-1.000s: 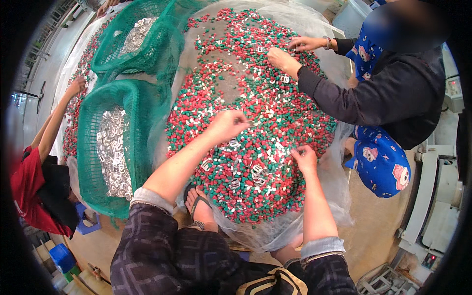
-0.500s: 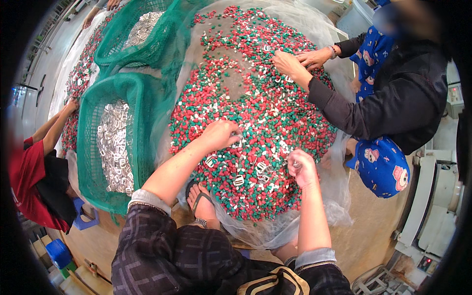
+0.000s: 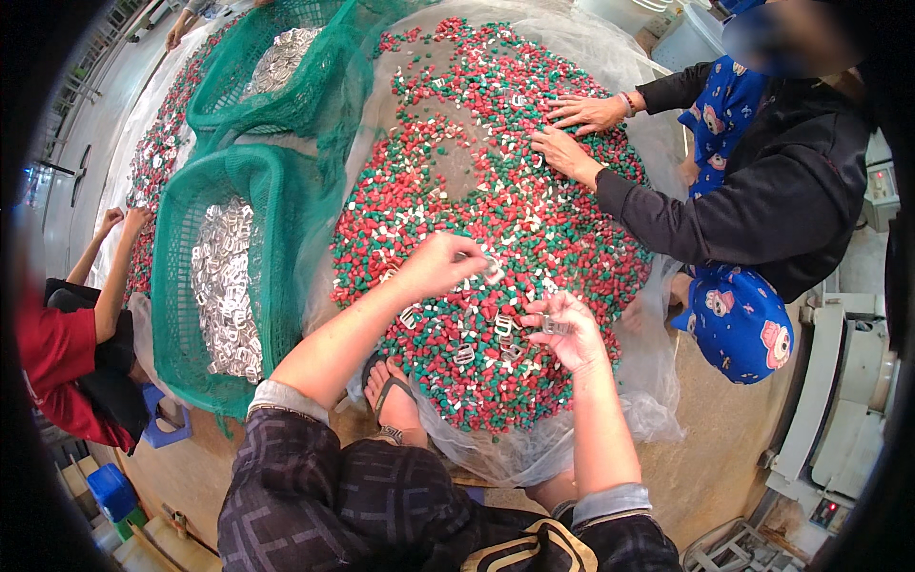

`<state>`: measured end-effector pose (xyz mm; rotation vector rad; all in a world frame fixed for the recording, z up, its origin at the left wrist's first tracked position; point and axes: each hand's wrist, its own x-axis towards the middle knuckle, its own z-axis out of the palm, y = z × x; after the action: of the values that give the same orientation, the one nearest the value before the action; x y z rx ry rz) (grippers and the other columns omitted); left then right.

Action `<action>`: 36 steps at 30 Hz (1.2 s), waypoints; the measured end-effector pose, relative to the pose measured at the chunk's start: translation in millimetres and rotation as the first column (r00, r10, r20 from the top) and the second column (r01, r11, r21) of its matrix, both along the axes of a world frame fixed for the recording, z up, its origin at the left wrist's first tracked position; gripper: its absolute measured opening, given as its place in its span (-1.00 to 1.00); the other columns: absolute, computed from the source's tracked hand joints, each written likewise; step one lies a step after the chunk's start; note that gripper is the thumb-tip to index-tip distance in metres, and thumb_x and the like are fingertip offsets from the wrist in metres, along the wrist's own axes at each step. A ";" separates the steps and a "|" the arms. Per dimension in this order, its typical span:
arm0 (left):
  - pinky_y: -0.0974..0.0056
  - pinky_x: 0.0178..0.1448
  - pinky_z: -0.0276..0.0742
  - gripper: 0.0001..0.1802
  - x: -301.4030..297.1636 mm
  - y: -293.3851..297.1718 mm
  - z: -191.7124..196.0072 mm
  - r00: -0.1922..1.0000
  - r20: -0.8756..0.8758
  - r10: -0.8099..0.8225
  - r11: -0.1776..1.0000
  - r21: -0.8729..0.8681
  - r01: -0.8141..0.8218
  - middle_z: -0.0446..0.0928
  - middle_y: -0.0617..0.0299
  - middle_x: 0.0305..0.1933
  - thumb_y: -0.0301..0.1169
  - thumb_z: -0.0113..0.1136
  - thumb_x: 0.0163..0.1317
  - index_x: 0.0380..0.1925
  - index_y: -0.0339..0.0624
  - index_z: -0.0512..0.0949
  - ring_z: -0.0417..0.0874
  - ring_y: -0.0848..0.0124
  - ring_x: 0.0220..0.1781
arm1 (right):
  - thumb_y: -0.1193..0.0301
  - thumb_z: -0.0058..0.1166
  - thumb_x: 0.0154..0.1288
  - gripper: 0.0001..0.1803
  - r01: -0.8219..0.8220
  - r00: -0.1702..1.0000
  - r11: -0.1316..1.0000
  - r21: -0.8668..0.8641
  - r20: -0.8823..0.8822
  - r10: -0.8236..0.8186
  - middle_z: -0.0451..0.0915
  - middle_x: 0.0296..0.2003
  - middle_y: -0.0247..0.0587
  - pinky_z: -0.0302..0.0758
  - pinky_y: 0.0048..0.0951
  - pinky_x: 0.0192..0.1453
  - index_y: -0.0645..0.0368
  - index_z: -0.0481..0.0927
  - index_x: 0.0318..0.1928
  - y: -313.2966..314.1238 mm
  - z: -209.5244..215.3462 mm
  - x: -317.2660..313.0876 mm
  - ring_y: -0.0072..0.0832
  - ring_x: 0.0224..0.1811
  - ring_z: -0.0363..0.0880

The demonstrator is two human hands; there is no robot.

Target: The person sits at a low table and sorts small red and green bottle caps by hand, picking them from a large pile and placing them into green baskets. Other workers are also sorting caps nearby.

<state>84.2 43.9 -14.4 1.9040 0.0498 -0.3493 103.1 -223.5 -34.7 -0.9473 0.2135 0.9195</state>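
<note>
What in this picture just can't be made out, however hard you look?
- Head view: what the right hand holds; its curled fingers cover all but a sliver of a pale piece.
- Whether the left hand pinches anything; its fingertips hide it.
- The shape of the silvery pieces in the green basket: too small.
- The sheet under the red, green and white pellets: mostly buried.
- The person in red: cut off by the left edge.

- Room is left over the middle of the bead pile [image 3: 477,181].
- The left is blocked by a green basket [image 3: 181,276].
- The far side is taken by a co-worker's hands [image 3: 572,133].
</note>
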 end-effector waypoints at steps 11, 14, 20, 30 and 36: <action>0.09 -0.18 0.55 -0.75 13.2 17.5 -46.7 0.986 -0.031 -0.165 0.641 0.756 0.131 0.62 0.11 -0.34 -0.21 0.24 0.04 -0.31 -0.07 0.64 0.64 0.17 -0.26 | 0.29 0.12 0.21 -0.86 0.145 0.988 0.950 -0.277 -0.018 -0.156 0.40 -0.60 -0.46 0.21 -0.57 -0.59 0.04 0.52 -0.40 -11.1 13.6 6.6 -0.60 -0.60 0.33; 0.09 -0.20 0.55 -0.78 13.3 16.0 -44.1 0.991 0.034 -0.129 0.656 0.752 0.059 0.62 0.12 -0.35 -0.23 0.23 0.05 -0.36 -0.09 0.65 0.64 0.16 -0.28 | 0.39 0.27 0.05 -0.85 0.121 0.851 0.749 -0.652 0.456 0.259 0.49 -0.59 -0.46 0.34 -0.59 -0.54 0.16 0.62 -0.38 -36.0 -14.0 14.3 -0.69 -0.56 0.41; 0.10 -0.21 0.54 -0.80 14.2 -4.1 -18.1 0.976 0.188 -0.113 0.799 0.601 -0.023 0.61 0.12 -0.40 -0.26 0.19 0.09 -0.43 -0.15 0.63 0.63 0.15 -0.32 | 0.26 0.32 -0.11 -0.67 0.180 0.548 0.302 -0.936 0.350 0.760 0.53 -0.49 -0.24 0.47 -0.31 -0.30 0.00 0.68 -0.23 -24.1 -2.6 -1.4 -0.36 -0.45 0.54; 0.10 -0.17 0.54 -0.79 10.6 -37.7 6.3 0.969 0.076 -0.235 0.911 0.364 0.192 0.62 0.09 -0.41 -0.26 0.18 0.07 -0.39 -0.12 0.65 0.65 0.15 -0.31 | 0.25 0.13 0.24 -0.73 0.007 0.963 0.766 -0.643 0.211 0.169 0.60 -0.50 -0.30 0.44 -0.56 -0.49 0.23 0.64 -0.37 -45.7 -7.3 12.9 -0.55 -0.55 0.53; 0.24 -0.21 0.55 -0.81 13.2 -62.8 29.3 0.944 0.122 -0.306 0.949 0.121 0.292 0.63 0.10 -0.40 -0.34 0.21 0.09 -0.34 -0.19 0.65 0.67 0.30 -0.35 | 0.38 0.04 0.27 -0.79 0.130 0.986 0.980 -0.147 -0.085 -0.144 0.62 -0.34 -0.13 0.62 -0.37 -0.36 0.22 0.52 -0.15 -19.7 12.1 3.8 -0.36 -0.41 0.64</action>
<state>97.3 -18.9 14.9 2.0347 -0.3255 -0.4232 106.9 -243.1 -22.6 -1.0068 0.4253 0.8307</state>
